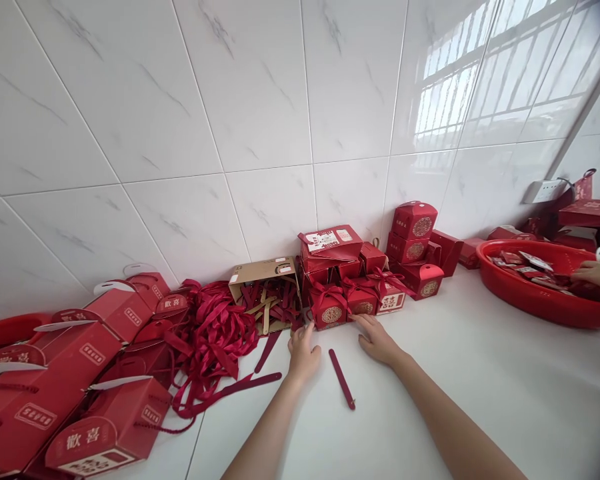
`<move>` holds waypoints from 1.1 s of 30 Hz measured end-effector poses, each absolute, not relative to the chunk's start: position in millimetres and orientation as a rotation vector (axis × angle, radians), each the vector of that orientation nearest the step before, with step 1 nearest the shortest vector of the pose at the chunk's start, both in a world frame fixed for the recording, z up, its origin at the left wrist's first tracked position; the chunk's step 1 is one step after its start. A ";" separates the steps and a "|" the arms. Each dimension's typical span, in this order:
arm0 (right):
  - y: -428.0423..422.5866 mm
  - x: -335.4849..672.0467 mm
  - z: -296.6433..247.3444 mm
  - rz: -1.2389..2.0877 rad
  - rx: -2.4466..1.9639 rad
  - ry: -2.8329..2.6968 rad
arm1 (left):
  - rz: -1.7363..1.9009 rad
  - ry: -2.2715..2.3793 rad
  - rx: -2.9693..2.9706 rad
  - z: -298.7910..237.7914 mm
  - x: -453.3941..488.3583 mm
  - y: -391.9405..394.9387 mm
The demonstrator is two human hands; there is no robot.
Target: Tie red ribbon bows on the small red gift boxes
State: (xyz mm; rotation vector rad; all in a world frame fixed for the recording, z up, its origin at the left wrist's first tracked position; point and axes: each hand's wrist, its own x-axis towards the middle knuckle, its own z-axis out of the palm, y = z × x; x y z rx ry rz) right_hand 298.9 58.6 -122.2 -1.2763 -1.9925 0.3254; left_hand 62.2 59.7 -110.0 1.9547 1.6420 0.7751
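My left hand [304,355] rests by the front left corner of a small red gift box [329,315] with a ribbon bow, fingertips at its edge and thumb apart. With fingers stretched forward, my right hand [379,340] reaches the foot of the middle bowed box [362,303]. A third bowed box [391,300] stands beside it on the right. Neither hand is closed around anything. Between my wrists lies a dark red strap [341,379] on the white table. Behind the bowed boxes, more red boxes [330,247] are stacked against the wall.
Left are a tangle of red ribbons [215,327], an open carton [263,270] of straps and large red handled boxes [115,420]. Several small boxes [415,220] stand stacked at the back. Right, another person's hand [597,273] is over a red basin [535,300] holding packets.
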 end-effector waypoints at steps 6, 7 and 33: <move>61.2 303.0 -123.5 0.348 -1.293 -2.061 | 0.775 1.640 1.912 -108.4 60.1 61.9; 60.9 303.5 -123.6 0.352 -1.298 -2.065 | 0.785 1.626 1.917 -107.6 60.2 60.4; 61.3 311.1 -147.0 0.467 -1.279 -2.046 | 1.164 2.941 1.634 116.7 -297.0 -19.8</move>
